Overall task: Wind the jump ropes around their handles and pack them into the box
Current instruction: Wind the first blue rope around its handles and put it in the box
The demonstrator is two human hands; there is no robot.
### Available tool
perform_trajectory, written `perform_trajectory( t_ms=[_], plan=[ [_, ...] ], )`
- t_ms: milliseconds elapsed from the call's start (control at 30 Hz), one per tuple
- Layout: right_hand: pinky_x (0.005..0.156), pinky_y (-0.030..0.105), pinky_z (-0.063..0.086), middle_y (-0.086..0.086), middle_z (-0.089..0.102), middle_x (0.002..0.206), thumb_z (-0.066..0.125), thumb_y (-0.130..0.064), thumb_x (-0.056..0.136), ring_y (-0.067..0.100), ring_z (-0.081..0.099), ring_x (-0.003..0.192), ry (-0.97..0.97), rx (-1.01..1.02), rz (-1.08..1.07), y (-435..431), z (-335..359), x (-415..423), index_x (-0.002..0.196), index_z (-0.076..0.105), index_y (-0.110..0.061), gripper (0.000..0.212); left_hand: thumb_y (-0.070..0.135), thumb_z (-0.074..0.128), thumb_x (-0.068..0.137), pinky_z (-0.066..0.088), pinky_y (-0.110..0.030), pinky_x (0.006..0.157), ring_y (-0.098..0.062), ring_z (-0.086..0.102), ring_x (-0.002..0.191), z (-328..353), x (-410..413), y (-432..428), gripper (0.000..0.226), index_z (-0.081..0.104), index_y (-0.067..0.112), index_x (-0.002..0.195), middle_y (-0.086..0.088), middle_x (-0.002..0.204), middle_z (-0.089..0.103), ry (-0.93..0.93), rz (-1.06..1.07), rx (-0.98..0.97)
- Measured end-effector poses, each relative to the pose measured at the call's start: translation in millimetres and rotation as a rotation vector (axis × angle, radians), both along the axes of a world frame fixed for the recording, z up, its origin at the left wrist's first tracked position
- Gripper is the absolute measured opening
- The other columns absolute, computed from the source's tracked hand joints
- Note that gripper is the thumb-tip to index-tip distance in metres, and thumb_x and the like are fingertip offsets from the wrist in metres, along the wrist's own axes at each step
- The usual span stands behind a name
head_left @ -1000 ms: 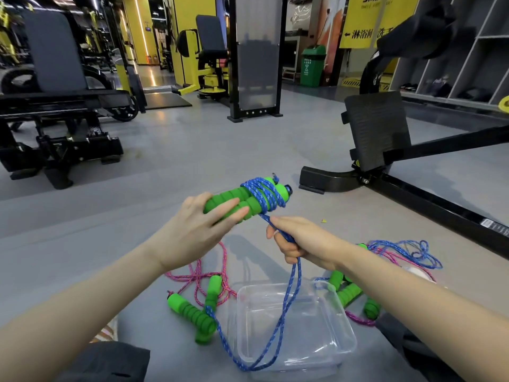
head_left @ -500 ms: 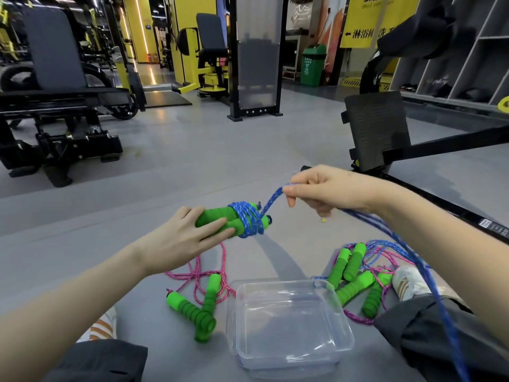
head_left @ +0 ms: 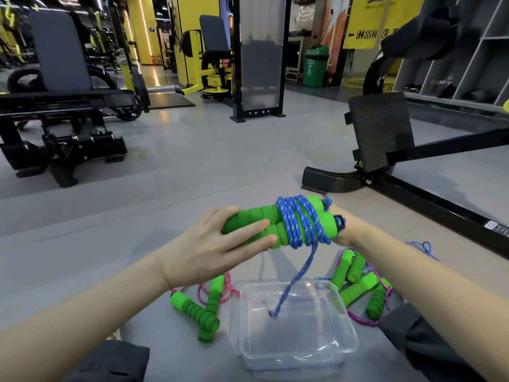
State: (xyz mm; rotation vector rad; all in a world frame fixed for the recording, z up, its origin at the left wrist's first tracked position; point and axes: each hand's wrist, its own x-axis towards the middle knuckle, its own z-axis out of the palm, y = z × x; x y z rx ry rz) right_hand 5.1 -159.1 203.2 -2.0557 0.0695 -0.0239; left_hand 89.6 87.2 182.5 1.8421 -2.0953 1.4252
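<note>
My left hand (head_left: 217, 249) grips two green foam handles (head_left: 256, 221) held side by side above the floor. A blue rope (head_left: 298, 221) is coiled several times around their right half. My right hand (head_left: 343, 230) is mostly hidden behind the handles' right end, where it holds the blue rope. A loose loop of the rope (head_left: 292, 285) hangs down into the clear plastic box (head_left: 349, 334) on the floor below. A pink rope with green handles (head_left: 203, 307) lies left of the box. More green handles with pink and blue rope (head_left: 358, 285) lie to its right.
A black bench frame (head_left: 413, 194) runs across the floor at the right, close behind my hands. Gym machines (head_left: 60, 117) stand at the far left and back. My dark-clothed knees (head_left: 110, 362) flank the box. Open grey floor lies ahead.
My right hand came down from above and right of the handles to behind their right end, adding more turns. The free blue rope shortened to a loop hanging into the box.
</note>
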Motion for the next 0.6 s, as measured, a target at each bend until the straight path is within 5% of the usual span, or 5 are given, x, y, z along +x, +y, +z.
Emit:
perform_trajectory(
  t_ms=[67,100,267,467,600],
  plan=[
    [0.053,0.020,0.036,0.004,0.052,0.057,0.053,-0.008,0.081,0.015,0.039,0.065,0.000,0.108,-0.043,14,-21,-3,0.075,0.057,-0.003,0.008,0.007,0.044,0.092,0.050,-0.045,0.076,-0.040,0.053,0.092,-4,5,-1,0.044,0.041,0.015,0.135,-0.006,0.134,0.044,0.037,0.038,-0.028],
    [0.048,0.022,0.031,-0.003,0.041,0.048,0.048,-0.008,0.088,0.013,0.030,0.053,0.031,0.229,-0.061,22,-28,-1,0.071,0.051,-0.009,0.017,0.007,0.048,0.090,0.050,-0.046,0.075,-0.040,0.057,0.090,-6,10,-1,0.046,0.041,0.014,0.135,-0.007,0.134,0.043,0.051,0.062,-0.033],
    [0.039,0.017,0.024,-0.005,0.026,0.045,0.033,-0.027,0.101,0.008,0.018,0.038,0.117,0.285,-0.009,41,-23,4,0.083,0.054,-0.010,0.033,0.011,0.052,0.091,0.049,-0.047,0.073,-0.039,0.061,0.091,-18,47,8,0.050,0.038,0.015,0.139,-0.007,0.135,0.041,0.103,0.215,-0.018],
    [0.040,0.021,0.033,-0.005,0.029,0.045,0.042,-0.026,0.099,0.010,0.025,0.039,0.162,0.017,0.120,40,16,-1,0.077,0.053,-0.013,0.027,0.004,0.059,0.073,0.042,-0.039,0.067,-0.036,0.049,0.088,-18,57,17,0.066,0.041,0.016,0.135,-0.006,0.125,0.051,-0.003,0.334,0.038],
    [0.042,0.020,0.038,0.002,0.032,0.056,0.049,-0.029,0.096,0.010,0.034,0.041,0.123,-0.343,0.213,35,45,-7,0.080,0.059,-0.013,0.025,0.001,0.065,0.065,0.045,-0.039,0.066,-0.036,0.050,0.085,-21,53,23,0.074,0.043,0.014,0.135,-0.008,0.122,0.057,-0.057,0.339,0.156]
  ],
)
